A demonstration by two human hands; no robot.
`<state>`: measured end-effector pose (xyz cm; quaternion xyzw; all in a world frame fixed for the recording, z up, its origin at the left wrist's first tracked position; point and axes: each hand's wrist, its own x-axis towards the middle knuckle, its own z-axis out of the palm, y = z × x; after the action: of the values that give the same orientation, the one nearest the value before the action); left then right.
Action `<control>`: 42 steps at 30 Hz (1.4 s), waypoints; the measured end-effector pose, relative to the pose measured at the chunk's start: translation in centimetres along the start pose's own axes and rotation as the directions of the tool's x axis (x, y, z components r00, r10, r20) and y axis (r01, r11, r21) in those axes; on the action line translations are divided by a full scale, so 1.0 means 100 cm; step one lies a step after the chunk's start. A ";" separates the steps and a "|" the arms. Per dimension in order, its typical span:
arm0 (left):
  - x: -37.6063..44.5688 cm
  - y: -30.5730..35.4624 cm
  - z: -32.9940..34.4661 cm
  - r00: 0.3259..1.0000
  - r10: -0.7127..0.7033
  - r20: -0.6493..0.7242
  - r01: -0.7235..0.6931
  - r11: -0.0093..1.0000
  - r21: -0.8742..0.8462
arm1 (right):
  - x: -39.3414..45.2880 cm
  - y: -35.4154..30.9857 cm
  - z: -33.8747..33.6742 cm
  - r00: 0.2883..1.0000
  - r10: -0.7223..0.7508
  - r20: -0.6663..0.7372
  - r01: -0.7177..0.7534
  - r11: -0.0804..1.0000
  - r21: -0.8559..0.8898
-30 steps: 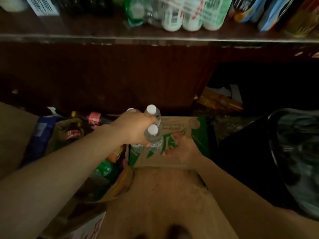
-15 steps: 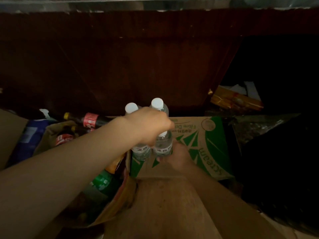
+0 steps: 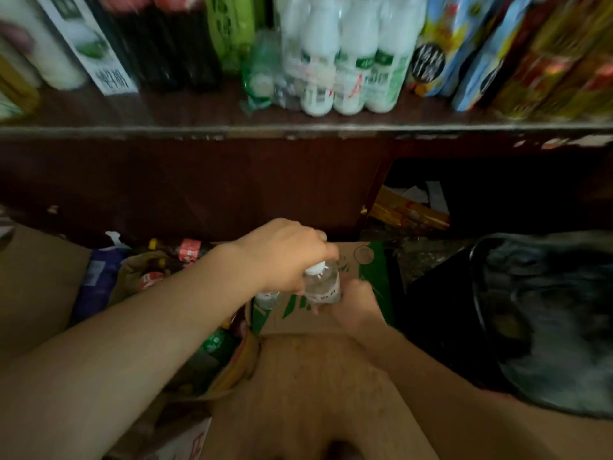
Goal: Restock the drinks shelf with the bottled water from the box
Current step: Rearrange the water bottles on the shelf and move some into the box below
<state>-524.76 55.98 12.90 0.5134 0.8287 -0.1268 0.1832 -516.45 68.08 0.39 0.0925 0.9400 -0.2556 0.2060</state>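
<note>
Both hands grip water bottles over the box — left hand atop, right hand beneath.

brightness: pretty dim overall, warm brownish cast — the shelf up top catches the most light
shadows: the space under the shelf, right of centre, is near black, detail lost
blur: the white bottles and cartons on the shelf are smeared with motion blur, labels unreadable
focus: left hand and water bottle are the sharpest bits, still soft
distortion: wide-angle — things on the shelf lean outward towards the corners
glare: faint sheen on the dark bag at right
</note>
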 end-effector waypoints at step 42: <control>-0.129 -0.173 -0.466 0.640 -0.534 -0.552 -0.257 0.528 -0.809 | -0.025 -0.286 -0.493 0.809 -0.034 -0.586 0.302 0.880 0.366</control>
<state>-543.12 56.54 60.88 0.2855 0.8206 0.4941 0.0310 -538.98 69.12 52.76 0.1220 0.8794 -0.4411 -0.1314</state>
